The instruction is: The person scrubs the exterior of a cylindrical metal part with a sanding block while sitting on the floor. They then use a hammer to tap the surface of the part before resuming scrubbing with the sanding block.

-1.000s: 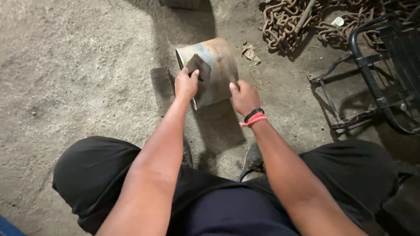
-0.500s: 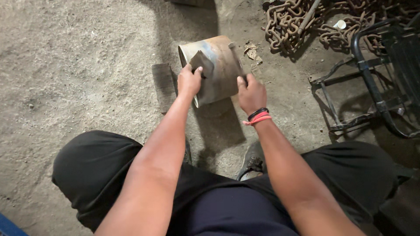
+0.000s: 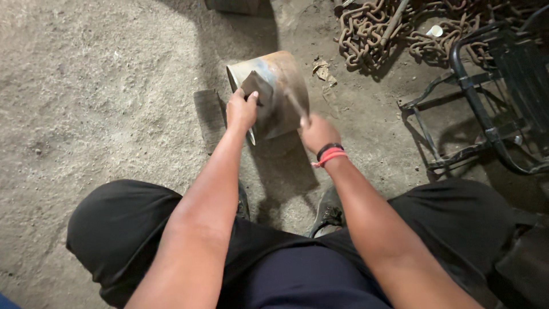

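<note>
Midway through rubbing down, by the look of it: rusty metal cylinder (image 3: 273,94) lying on the dirt floor (image 3: 103,86), left hand (image 3: 241,110) pinching a dark abrasive pad (image 3: 257,87) against its partly bare side, right hand (image 3: 318,133) closed on a thin blurred tool (image 3: 295,104), much rust left.

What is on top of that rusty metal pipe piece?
On the rusty short metal pipe lies a dark abrasive pad, pressed by the left hand. The right hand is beside it. Pipe metal beneath the pad is hidden.
</note>
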